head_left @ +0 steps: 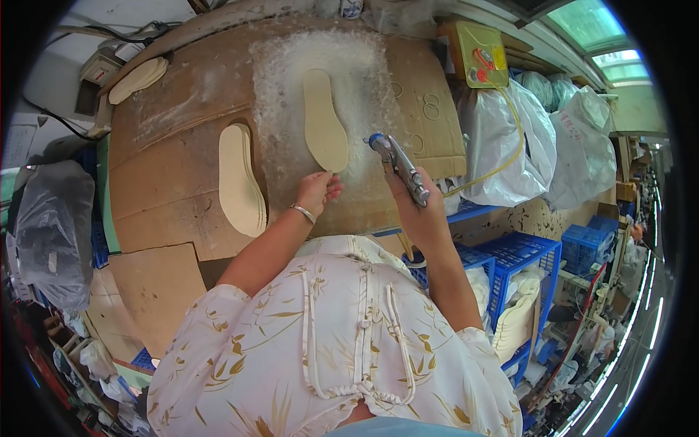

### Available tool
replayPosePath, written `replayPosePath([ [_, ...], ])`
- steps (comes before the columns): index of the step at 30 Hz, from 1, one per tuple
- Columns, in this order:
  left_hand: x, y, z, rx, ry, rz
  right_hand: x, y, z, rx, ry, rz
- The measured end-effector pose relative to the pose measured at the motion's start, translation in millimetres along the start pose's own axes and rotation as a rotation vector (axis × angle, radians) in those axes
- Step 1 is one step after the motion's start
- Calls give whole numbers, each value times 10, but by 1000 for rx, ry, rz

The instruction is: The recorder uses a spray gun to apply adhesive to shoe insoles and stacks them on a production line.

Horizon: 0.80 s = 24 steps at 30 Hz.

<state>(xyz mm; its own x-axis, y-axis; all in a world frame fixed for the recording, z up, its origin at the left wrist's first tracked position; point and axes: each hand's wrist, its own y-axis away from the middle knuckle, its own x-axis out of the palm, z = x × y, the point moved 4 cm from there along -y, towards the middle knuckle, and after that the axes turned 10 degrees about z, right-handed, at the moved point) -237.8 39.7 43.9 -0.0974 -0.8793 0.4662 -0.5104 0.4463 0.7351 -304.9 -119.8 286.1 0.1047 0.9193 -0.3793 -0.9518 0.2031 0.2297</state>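
A cream shoe insole (325,120) lies flat on a patch of cardboard crusted with whitish residue (280,95), its narrower end toward me. My left hand (318,191), with a bracelet at the wrist, pinches the near edge of that insole between thumb and fingertips. In my right hand (424,207) is a metal spray gun (400,166) with a blue tip, gripped round its handle and tilted toward the insole from the right. Beside my left forearm sits a stack of insoles (240,178). Whether spray is leaving the gun, I cannot tell.
More insoles (138,79) are stacked at the far left. Several rubber bands (431,106) lie on the cardboard (182,146). A yellow hose (518,138) hangs from a yellow-green tin (477,57), past white plastic bags (510,142). Blue crates (526,251) stand at right.
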Motion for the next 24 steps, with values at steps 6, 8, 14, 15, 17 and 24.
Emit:
replayPosePath([
  [6, -14, -22, 18, -2, -6, -3, 49, 89, 49, -43, 15, 48],
  [8, -8, -14, 15, -5, -14, -3, 10, 56, -15, 3, 30, 9],
  [14, -31, -15, 34, -6, -25, 21, 42, 180, 66, -26, 79, 76],
  [15, -24, -15, 32, -9, -27, 22, 49, 186, 70, -14, 43, 77],
  [17, -14, -4, 33, -13, -30, 24, 28, 177, 22, 23, 52, 64],
  [24, -19, -15, 50, -12, -28, 34, 77, 276, -6, -16, 58, 72],
])
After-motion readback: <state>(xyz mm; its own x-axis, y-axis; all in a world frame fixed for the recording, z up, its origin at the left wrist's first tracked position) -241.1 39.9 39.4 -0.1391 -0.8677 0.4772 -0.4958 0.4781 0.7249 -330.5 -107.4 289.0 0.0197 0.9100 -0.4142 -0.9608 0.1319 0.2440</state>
